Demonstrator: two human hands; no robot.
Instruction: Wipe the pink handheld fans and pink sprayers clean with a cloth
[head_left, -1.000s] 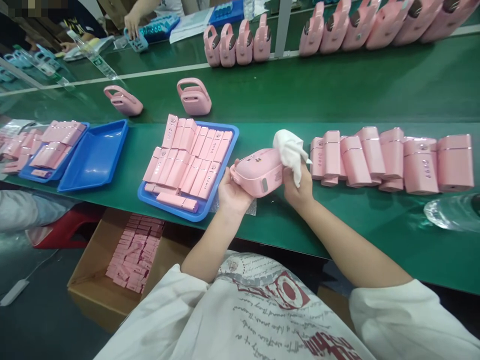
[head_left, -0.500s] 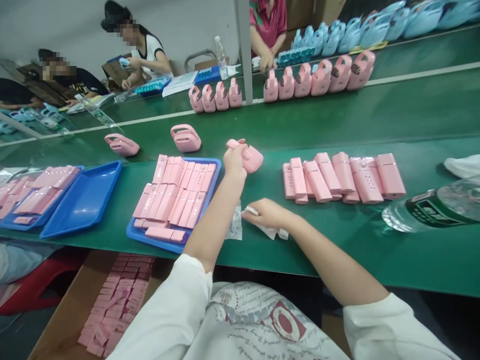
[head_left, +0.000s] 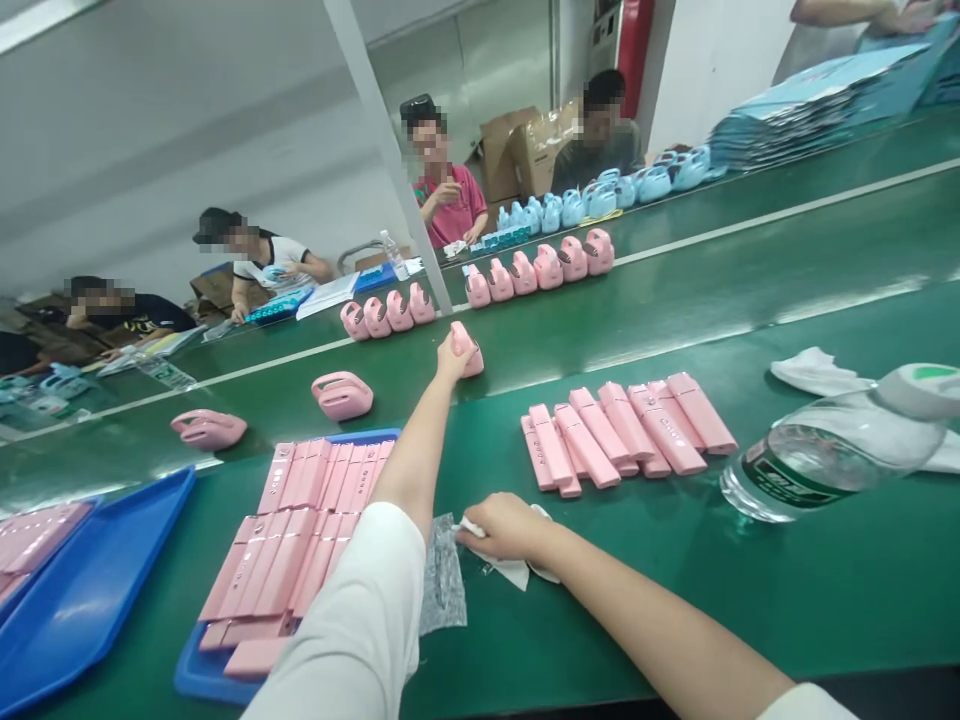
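Observation:
My left hand [head_left: 449, 364] is stretched far forward, its fingers closed round a pink plastic case with a carrying handle [head_left: 470, 352], held at the green belt below the standing rows. In my right hand [head_left: 504, 525], low at the table's middle, a crumpled white cloth [head_left: 512, 573] is gripped. A clear plastic bag [head_left: 444, 585] lies just left of that hand. Beside my left forearm, a blue tray [head_left: 196, 672] bears stacked pink rectangular pieces [head_left: 266, 560]. More pink pieces [head_left: 615, 430] lie in a loose row to the right.
A water bottle [head_left: 795, 470] leans in from the right, near white cloths [head_left: 817, 372]. Pink handled cases [head_left: 551, 268] stand along the belt, and two others [head_left: 342, 396] lie nearer. Another blue tray [head_left: 112, 600] is at left. Several people work across the belt.
My left hand has reached farther out, taking the pink case onto the belt side. My right hand keeps the cloth near the same table spot. The view has tilted up.

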